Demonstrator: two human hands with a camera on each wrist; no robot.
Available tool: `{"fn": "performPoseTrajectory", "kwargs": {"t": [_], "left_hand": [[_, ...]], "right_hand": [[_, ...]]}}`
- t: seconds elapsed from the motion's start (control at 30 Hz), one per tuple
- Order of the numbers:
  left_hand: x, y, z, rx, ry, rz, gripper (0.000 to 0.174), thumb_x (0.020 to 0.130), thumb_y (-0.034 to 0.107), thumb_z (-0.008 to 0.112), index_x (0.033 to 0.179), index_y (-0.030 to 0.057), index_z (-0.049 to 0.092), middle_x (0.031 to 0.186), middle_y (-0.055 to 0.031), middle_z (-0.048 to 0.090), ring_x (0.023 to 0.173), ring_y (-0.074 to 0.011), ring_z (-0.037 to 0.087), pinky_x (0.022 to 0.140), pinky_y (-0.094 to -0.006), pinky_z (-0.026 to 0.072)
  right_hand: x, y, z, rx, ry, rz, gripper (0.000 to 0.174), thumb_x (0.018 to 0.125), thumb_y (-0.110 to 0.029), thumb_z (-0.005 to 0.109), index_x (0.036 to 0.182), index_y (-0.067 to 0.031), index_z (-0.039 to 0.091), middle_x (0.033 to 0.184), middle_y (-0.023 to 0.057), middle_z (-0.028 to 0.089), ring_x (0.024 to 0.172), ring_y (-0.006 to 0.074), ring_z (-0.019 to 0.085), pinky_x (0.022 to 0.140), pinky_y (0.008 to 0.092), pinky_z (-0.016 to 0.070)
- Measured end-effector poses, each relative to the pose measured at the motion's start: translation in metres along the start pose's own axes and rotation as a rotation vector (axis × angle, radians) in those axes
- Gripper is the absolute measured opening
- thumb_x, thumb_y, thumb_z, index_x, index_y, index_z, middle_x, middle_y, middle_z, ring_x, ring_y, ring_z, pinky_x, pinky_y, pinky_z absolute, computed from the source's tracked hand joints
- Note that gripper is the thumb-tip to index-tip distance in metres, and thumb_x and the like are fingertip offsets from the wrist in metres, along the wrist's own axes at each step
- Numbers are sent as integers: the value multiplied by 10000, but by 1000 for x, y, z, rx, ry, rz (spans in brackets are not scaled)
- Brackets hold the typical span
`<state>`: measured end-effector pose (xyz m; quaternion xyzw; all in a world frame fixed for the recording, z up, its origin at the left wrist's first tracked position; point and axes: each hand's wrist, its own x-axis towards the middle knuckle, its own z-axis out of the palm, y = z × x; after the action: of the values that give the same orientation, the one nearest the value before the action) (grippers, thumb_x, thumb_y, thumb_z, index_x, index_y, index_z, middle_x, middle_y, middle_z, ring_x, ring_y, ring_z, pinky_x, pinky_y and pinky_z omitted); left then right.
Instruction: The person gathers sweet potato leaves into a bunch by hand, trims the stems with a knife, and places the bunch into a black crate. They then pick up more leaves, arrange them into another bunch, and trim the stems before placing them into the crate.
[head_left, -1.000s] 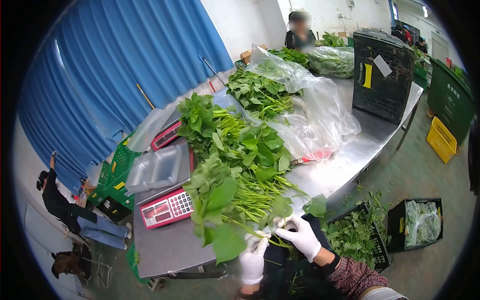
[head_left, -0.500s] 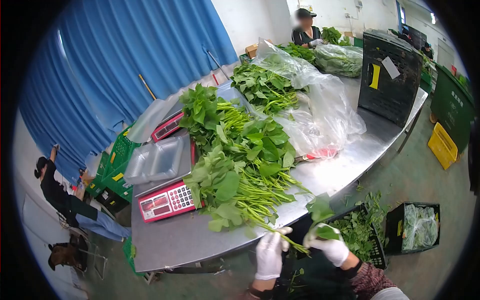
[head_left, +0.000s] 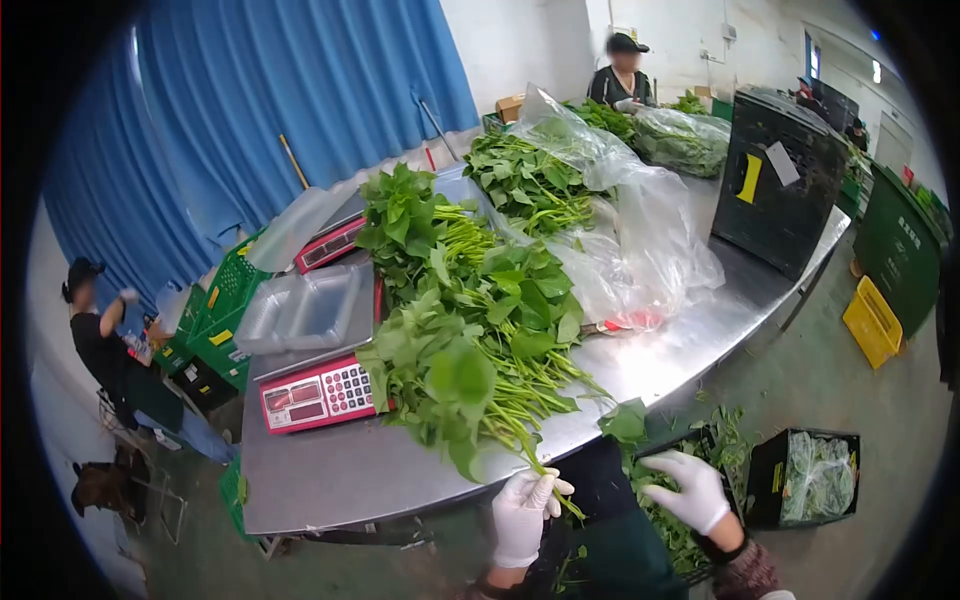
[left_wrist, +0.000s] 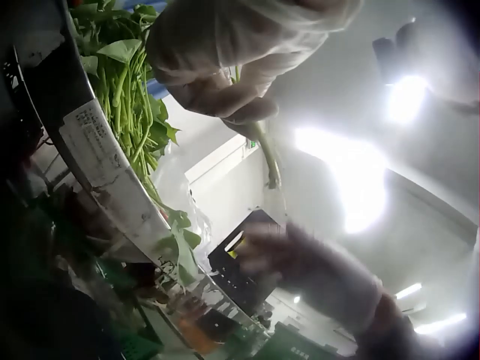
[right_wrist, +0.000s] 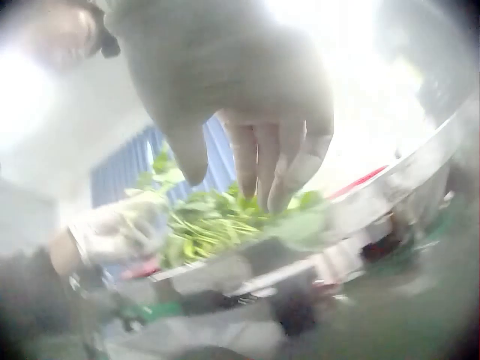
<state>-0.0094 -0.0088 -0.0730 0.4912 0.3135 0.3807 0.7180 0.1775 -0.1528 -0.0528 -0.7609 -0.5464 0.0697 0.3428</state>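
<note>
Metal counter (head_left: 330, 490) heaped with leafy greens (head_left: 500, 335), left hand (head_left: 521, 515) pinching a green stem (left_wrist: 270, 161) just off the near edge, right hand (head_left: 692, 490) empty, fingers parted, blurred in the left wrist view, partly hiding loose greens (head_left: 655, 530) below.

The left hand (head_left: 522, 515) and the right hand (head_left: 690, 492) wear thin white gloves (left_wrist: 232, 45), somewhat see-through, with soft wrinkles on the fingers. On the right wrist there is a black band (head_left: 722, 552). Behind it begins a sleeve (head_left: 745, 572) of dark reddish colour with a fine, mottled pattern, and a bit of white fabric (head_left: 777, 595) appears farther up.
</note>
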Motion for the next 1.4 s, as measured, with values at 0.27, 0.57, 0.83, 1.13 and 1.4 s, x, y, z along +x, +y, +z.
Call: {"fn": "performPoseTrajectory", "kwargs": {"t": [0.27, 0.57, 0.83, 1.13, 1.4], "left_hand": [[-12, -6, -20, 97, -16, 57, 109, 818, 51, 650, 880, 4, 575, 739, -147, 652, 487, -100, 521, 444, -195, 397], [-15, -17, -3, -366, 75, -115, 68, 831, 55, 638, 847, 7, 593, 740, -82, 620, 539, -95, 511, 492, -198, 400], [11, 0, -41, -364, 187, 41, 111, 906, 95, 520, 855, 17, 580, 690, -77, 578, 533, -104, 474, 486, -201, 371], [-15, -12, -57, -456, -183, -81, 78, 871, 74, 572, 920, 13, 567, 833, -131, 602, 604, -160, 547, 499, -215, 410], [-19, -1, -57, -152, -216, -182, 135, 872, 81, 584, 958, -23, 592, 821, -119, 639, 641, -126, 568, 574, -224, 451]], "right_hand": [[58, -58, 79, 358, 14, -106, 240, 702, -238, 750, 847, -60, 680, 798, 110, 649, 717, 235, 632, 655, 313, 495], [33, -47, 62, 426, 98, -384, 73, 719, -139, 720, 782, -132, 684, 818, -20, 666, 707, 159, 607, 637, 279, 428], [7, -67, 43, 187, 51, -626, 172, 735, -176, 713, 893, -116, 681, 900, -21, 665, 769, 141, 619, 672, 237, 459], [85, -72, 87, 1179, -453, 101, 263, 886, -105, 574, 1104, 39, 602, 900, 48, 641, 755, 101, 573, 742, 225, 477], [90, -75, 92, 1136, -450, 352, 154, 797, -145, 701, 881, -16, 688, 735, -5, 635, 630, 47, 547, 591, 190, 450]]}}
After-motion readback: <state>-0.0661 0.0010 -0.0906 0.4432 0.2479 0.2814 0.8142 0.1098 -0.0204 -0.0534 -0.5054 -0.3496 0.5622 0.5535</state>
